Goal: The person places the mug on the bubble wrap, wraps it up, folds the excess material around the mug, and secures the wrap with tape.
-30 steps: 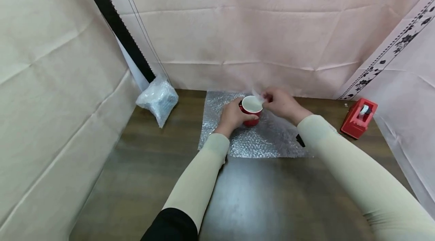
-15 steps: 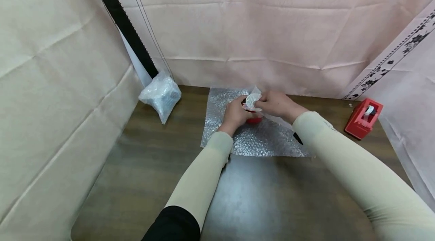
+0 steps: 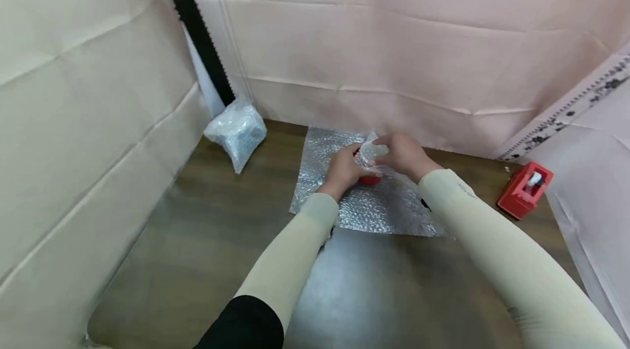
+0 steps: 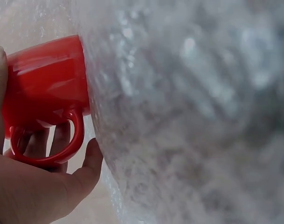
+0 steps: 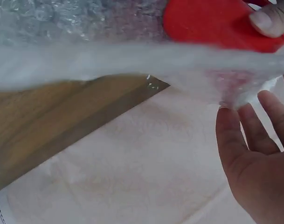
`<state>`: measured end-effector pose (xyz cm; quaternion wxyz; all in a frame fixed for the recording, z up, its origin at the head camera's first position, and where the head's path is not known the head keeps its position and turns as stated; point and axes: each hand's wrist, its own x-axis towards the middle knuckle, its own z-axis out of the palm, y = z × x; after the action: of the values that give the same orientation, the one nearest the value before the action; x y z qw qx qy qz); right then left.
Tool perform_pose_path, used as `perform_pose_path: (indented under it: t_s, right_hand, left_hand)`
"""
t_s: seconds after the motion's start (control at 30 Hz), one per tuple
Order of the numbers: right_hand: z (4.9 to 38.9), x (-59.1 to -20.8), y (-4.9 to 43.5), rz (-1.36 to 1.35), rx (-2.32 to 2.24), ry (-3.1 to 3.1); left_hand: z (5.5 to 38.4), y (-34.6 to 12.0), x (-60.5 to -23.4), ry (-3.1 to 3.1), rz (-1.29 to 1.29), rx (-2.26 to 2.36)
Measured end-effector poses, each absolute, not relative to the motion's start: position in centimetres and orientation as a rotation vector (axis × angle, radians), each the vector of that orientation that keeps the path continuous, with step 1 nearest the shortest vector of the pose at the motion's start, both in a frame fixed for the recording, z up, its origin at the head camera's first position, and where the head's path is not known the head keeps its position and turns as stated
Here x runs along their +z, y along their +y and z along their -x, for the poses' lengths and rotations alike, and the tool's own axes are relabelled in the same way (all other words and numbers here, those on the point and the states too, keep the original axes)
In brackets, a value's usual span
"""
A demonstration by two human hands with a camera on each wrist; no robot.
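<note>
A red mug [image 4: 46, 79] with a pale inside sits on a sheet of clear bubble wrap [image 3: 384, 215]. My left hand [image 3: 342, 169] grips the mug from the left side; in the left wrist view, its fingers pass behind the mug's handle [image 4: 51, 156]. With curled fingers and thumb, my right hand [image 3: 403, 155] holds the raised part of the bubble wrap over the mug's rim. In the right wrist view, the right fingertips [image 5: 225, 116] touch the film beside the mug. The film partly covers the mug's opening.
At the back left of the brown table [image 3: 197, 261] lies a bubble-wrapped bundle [image 3: 238, 130] with something bluish inside. A red tape dispenser [image 3: 525, 190] stands at the right. Cloth hangings [image 3: 394, 53] enclose the back and sides.
The right hand has brought the bubble wrap's raised edge leftward over the mug's opening, its fingers now spread around the rim. The left hand keeps its grip. The head view has shifted slightly.
</note>
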<state>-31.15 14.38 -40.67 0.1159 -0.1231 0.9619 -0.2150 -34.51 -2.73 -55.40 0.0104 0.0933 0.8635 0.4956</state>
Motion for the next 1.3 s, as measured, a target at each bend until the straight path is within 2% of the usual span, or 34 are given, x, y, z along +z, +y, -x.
perform_pose_path:
  t_s: [0.2,0.3,0.43,0.5,0.67,0.8,0.97,1.03,1.13,1.3]
  right_hand:
    - [30.3,-40.4,15.8,0.340,-0.615,2.831]
    - [30.7,-39.9,14.6,0.428,-0.537,2.851]
    - [31.3,-39.2,14.1,0.428,-0.496,2.837]
    - [31.6,-38.9,14.2,0.394,-0.500,2.833]
    - [31.8,-38.8,14.2,0.322,-0.554,2.800]
    - [31.4,-39.7,14.4,0.287,-0.579,2.766]
    - [31.2,-40.5,14.2,0.306,-0.600,2.765]
    - [31.2,-40.5,14.3,0.320,-0.598,2.767]
    - [31.2,-40.2,14.4,0.325,-0.618,2.762]
    - [30.9,-40.2,14.7,0.308,-0.698,2.743]
  left_hand:
    - [33.3,-1.4,-53.5,2.624,-0.303,1.527]
    - [34.4,-2.9,-53.9,2.645,-0.365,1.462]
    - [34.4,-6.1,-52.3,2.638,-0.480,1.288]
    - [33.1,-8.4,-50.0,2.695,-0.435,1.147]
    - [27.9,-14.5,-45.8,2.805,-0.103,0.699]
    - [25.0,-17.6,-46.0,2.642,-0.069,0.490]
    - [23.3,-19.0,-46.2,2.426,-0.078,0.670]
    - [24.2,-19.9,-48.4,2.369,-0.164,0.802]
    - [24.5,-20.3,-48.6,2.293,-0.239,0.988]
    - [24.0,-19.2,-45.9,2.247,-0.240,1.275]
